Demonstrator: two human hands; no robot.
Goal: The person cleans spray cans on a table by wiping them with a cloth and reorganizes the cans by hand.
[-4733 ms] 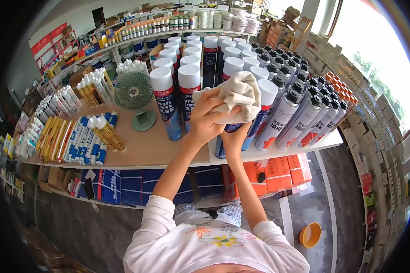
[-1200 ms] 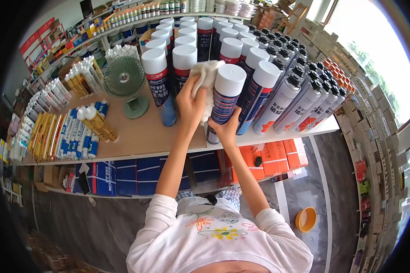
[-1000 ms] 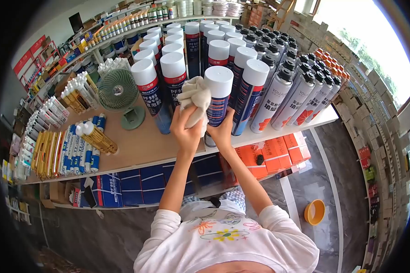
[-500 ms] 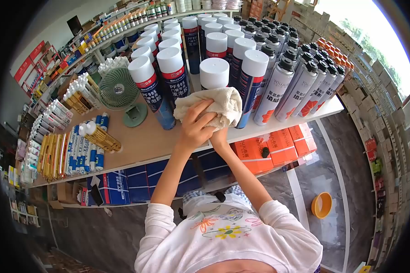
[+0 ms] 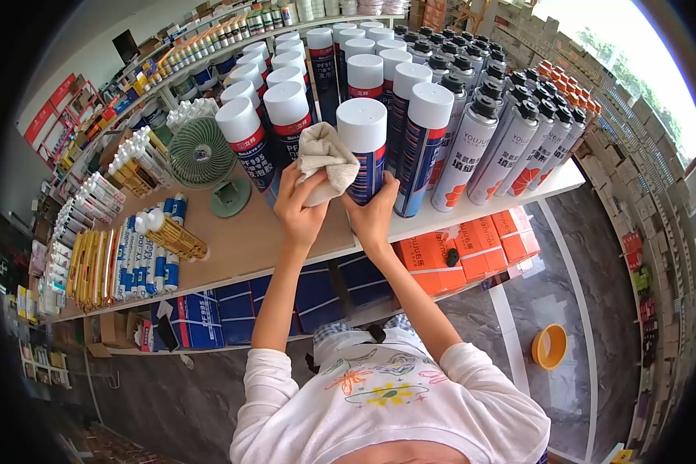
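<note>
In the head view my left hand [image 5: 298, 210] is closed around a bunched cream cloth [image 5: 326, 164], held just left of a blue foam spray can [image 5: 367, 172] with a white cap. My right hand [image 5: 374, 218] grips that can low on its body, the thumb at its right side. The can stands nearly upright at the front edge of the shelf top; its base is hidden by my fingers. Similar white-capped cans [image 5: 286, 116] stand behind and to the left, and another can [image 5: 425, 147] is close on the right.
Silver cans with black tops [image 5: 469, 151] crowd the right side. A green fan [image 5: 203, 155] and gold and blue-white tubes [image 5: 139, 255] occupy the left. Orange boxes [image 5: 433, 267] and blue boxes [image 5: 236, 309] sit below. A yellow basin [image 5: 549, 346] lies on the floor.
The cloth has moved left off the front can with my left hand, uncovering the can's body. My right hand, previously mostly hidden under the cloth, now shows around the can.
</note>
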